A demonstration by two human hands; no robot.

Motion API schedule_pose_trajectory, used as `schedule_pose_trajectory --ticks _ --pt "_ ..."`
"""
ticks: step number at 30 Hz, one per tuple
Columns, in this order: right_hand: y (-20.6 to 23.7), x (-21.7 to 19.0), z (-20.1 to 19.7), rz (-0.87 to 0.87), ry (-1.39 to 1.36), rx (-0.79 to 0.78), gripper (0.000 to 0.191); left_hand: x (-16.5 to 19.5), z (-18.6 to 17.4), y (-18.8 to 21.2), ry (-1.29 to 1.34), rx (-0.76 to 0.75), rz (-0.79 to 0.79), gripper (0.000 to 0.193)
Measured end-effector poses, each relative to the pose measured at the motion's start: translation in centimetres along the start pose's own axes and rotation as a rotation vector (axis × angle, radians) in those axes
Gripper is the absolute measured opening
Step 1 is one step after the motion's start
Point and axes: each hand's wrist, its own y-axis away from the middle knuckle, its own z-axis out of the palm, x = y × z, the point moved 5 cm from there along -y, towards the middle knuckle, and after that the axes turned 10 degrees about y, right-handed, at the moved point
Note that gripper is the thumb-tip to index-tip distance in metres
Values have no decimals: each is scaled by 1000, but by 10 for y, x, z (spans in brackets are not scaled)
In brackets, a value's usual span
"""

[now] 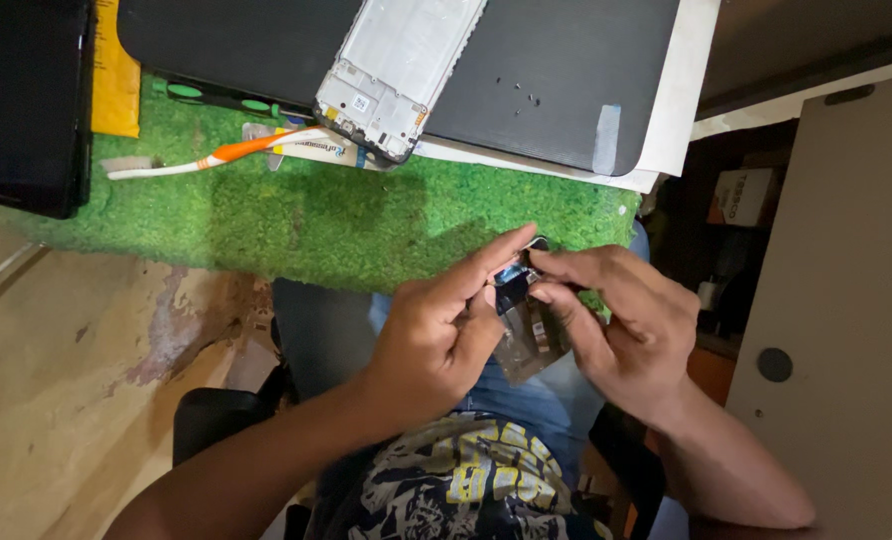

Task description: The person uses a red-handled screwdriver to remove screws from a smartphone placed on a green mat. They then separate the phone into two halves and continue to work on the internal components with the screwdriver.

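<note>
Both hands are working over the lap, just off the near edge of the surface, not on it. The left hand point(436, 335) has its fingers curled, thumb and forefinger pinched on a small dark phone part point(514, 283); the right hand point(621, 330) pinches the same part from the other side. A bit of clear film point(534, 345) hangs under it, looks like a protective sheet, hard to say exactly.

My worry: nothing is supporting that part. If either pinch slips it probably drops into the lap or down to the floor, and something that small would be a pain to find. Pulling at the film with two pinches could also bend or tear whatever thin piece it's stuck to.

Also, the phone frame point(396, 70) sits half on the black mat point(556, 80) at the far edge and half over the green turf point(296, 215), next to a toothbrush point(216, 158). A few tiny screws point(516, 92) lie loose on the mat; one bump and I'd guess they roll off into the turf.
</note>
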Motion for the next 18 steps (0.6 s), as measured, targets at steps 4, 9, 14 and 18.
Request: schedule_pose_trajectory --ticks 4,9,14,18 --pt "-1 -4 3 -68 67 -33 20 -2 1 -1 8 -8 -23 55" --pt "0 -12 10 -217 282 1 19 -1 6 1 -54 -14 14 52" --pt "0 -17 12 -304 398 42 19 1 9 3 -79 -36 54 57" --pt "1 -20 11 -381 470 54 21 8 12 5 -100 -31 116 61"
